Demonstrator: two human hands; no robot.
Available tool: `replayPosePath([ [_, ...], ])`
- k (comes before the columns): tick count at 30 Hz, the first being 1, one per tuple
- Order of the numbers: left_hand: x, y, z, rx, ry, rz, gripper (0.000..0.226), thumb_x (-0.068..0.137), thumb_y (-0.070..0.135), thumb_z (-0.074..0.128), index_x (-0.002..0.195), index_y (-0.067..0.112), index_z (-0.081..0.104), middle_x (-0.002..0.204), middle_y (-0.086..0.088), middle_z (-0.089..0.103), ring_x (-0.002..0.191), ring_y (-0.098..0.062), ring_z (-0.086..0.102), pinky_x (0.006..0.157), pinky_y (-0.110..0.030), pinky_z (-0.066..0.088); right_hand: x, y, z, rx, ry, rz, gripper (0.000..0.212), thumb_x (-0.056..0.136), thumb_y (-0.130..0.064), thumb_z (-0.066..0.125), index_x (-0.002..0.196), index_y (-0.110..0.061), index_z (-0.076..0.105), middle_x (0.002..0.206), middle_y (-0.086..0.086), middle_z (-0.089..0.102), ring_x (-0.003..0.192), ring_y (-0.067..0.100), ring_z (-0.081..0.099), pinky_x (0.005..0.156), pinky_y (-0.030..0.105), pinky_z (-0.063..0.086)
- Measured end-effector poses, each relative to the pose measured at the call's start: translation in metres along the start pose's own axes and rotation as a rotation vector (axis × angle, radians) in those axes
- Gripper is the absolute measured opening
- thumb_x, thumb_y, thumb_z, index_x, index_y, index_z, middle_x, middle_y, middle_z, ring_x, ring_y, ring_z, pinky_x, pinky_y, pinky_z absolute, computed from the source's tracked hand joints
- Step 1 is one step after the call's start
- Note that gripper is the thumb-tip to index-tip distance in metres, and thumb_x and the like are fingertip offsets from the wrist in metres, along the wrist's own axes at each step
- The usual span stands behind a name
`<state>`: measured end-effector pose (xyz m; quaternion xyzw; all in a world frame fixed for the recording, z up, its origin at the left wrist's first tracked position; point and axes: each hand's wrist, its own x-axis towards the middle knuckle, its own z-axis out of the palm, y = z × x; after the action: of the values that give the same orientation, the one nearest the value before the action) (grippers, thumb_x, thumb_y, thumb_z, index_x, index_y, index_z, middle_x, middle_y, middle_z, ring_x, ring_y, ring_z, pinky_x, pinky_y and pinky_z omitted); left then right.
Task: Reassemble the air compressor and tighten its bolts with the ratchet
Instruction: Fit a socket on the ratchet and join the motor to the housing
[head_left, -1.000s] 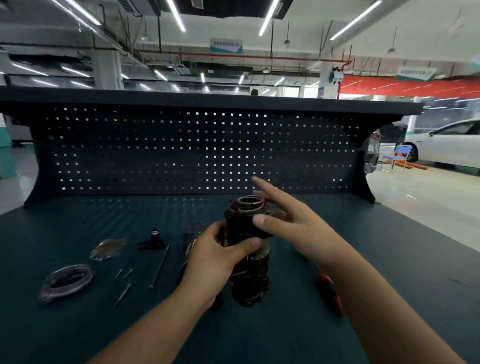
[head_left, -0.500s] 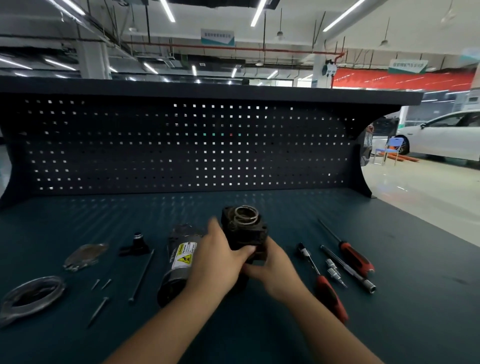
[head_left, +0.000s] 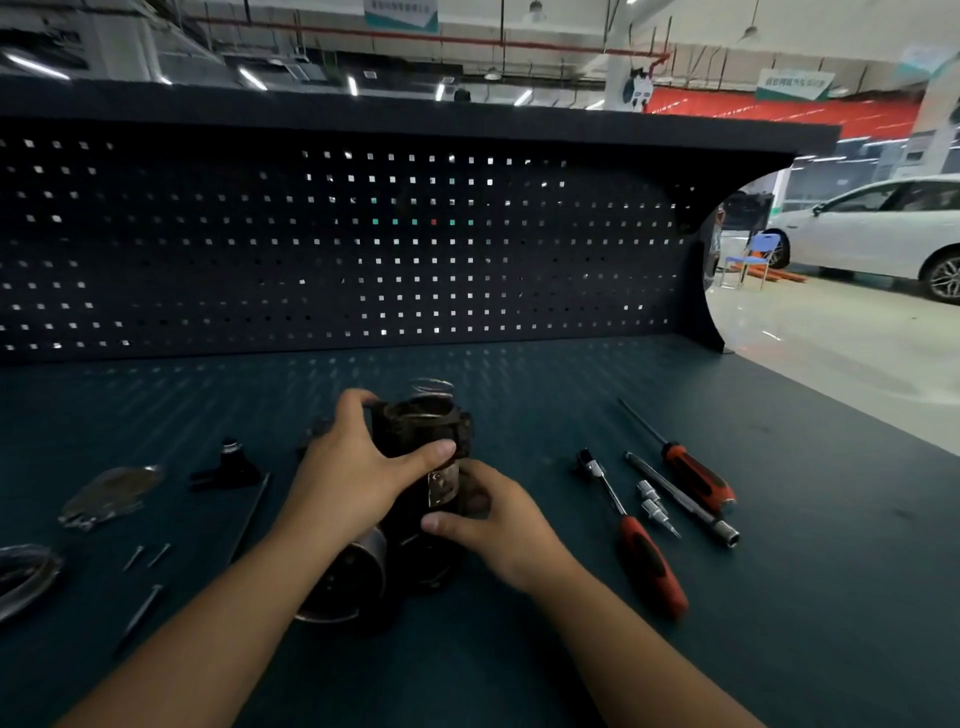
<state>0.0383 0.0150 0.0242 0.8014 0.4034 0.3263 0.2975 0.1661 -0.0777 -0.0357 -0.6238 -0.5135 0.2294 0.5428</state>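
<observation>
At mid-worktop (head_left: 779, 597), we now grip the compressor (head_left: 415, 431) two-handed.
Our right hand (head_left: 498, 530) has dropped to clasp its body, left hand (head_left: 353, 478) fingers (head_left: 434, 451) wrap its head; ratchet (head_left: 649, 566) lies untouched.

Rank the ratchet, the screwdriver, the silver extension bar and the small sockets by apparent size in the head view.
1. ratchet, though it lies nearest the camera.
2. screwdriver.
3. silver extension bar, close to the screwdriver in length but thinner.
4. small sockets.
</observation>
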Motion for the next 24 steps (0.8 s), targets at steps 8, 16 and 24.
replayPosePath([
  [8, -0.005, -0.002, -0.002, -0.024, -0.016, -0.059, 0.075, 0.06, 0.065, 0.072, 0.118, 0.037, 0.034, 0.109, 0.008, 0.054, 0.1, -0.019, 0.056, 0.086, -0.037, 0.046, -0.01, -0.001, 0.006, 0.028, -0.004, -0.039, 0.044, 0.082, -0.013, 0.074, 0.106, -0.044, 0.055, 0.107, -0.01, 0.068, 0.096, -0.003, 0.063, 0.08, 0.01, 0.048],
  [16, -0.005, -0.003, -0.007, -0.055, -0.072, -0.078, 0.078, 0.063, 0.059, 0.074, 0.126, 0.036, 0.033, 0.1, 0.015, 0.057, 0.105, -0.02, 0.057, 0.095, -0.043, 0.045, -0.015, 0.002, 0.002, 0.027, -0.066, 0.001, 0.054, 0.084, -0.017, 0.072, 0.121, -0.048, 0.047, 0.115, -0.021, 0.063, 0.107, -0.003, 0.059, 0.095, 0.021, 0.048],
  [24, -0.003, -0.005, -0.005, -0.038, -0.075, -0.033, 0.085, 0.068, 0.051, 0.076, 0.139, 0.044, 0.029, 0.115, 0.006, 0.061, 0.108, -0.019, 0.057, 0.094, -0.041, 0.045, -0.009, 0.002, 0.005, 0.122, -0.053, 0.011, 0.054, 0.083, -0.007, 0.069, 0.126, -0.033, 0.051, 0.122, -0.002, 0.064, 0.113, 0.015, 0.061, 0.101, 0.039, 0.048],
])
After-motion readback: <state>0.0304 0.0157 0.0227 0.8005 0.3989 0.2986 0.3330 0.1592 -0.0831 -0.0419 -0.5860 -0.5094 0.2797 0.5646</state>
